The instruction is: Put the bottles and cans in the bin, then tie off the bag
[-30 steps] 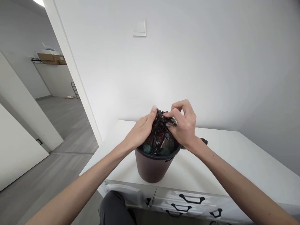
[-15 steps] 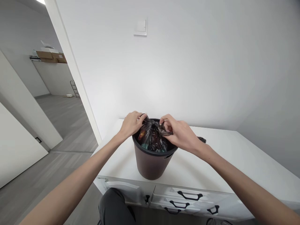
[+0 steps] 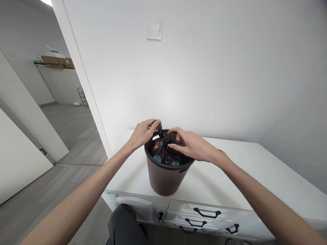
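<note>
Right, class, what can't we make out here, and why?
In the head view:
Contents of the black bag: veiled by its crumpled plastic.
Inside bottom of the bin: hidden by the bag.
Trouser leg: cut off by the bottom edge.
Ceiling light: cut off by the top edge.
Markings on the cardboard boxes: too small.

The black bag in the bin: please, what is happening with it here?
The person's left hand pinches one end of the black bag near the brown bin's rim. The right hand is at the bag's gathered neck; whether it grips is hard to tell. The bin stands on a white cabinet.
</note>
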The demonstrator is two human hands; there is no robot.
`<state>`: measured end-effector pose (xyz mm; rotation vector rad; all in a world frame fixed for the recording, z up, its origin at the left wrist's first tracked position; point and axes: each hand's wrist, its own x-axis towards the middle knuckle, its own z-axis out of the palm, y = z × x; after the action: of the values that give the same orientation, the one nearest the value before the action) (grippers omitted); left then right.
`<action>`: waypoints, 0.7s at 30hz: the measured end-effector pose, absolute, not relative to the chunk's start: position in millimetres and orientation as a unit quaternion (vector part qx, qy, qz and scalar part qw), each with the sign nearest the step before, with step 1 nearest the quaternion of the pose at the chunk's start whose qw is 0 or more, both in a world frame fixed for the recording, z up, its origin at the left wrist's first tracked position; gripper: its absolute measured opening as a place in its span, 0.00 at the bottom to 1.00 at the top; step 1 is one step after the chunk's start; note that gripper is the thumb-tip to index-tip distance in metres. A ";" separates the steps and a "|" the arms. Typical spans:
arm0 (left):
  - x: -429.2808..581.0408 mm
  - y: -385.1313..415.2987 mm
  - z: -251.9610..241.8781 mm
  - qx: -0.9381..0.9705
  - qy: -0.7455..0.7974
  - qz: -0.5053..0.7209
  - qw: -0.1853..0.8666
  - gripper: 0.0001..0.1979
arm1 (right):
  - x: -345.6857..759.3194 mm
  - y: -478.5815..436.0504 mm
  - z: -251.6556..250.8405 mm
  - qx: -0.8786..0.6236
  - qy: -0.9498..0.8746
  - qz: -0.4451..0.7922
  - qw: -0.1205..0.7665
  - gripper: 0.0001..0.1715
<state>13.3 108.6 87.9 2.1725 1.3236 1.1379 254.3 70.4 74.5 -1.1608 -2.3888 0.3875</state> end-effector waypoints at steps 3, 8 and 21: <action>14.4 96.7 91.0 0.762 0.458 0.409 0.204 0.25 | 231.5 86.0 78.8 -0.416 -0.881 0.126 0.186 0.13; 10.7 71.9 58.1 0.723 0.463 0.493 0.143 0.19 | 218.3 92.9 89.2 -0.432 -0.872 0.128 0.192 0.16; 10.1 16.0 15.4 0.731 0.368 0.573 -0.038 0.30 | 246.5 100.2 126.7 -0.427 -0.686 0.268 0.524 0.33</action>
<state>10.1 16.0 15.4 2.3553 1.1864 1.8448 246.5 100.2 126.7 -1.0225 -1.6419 0.6411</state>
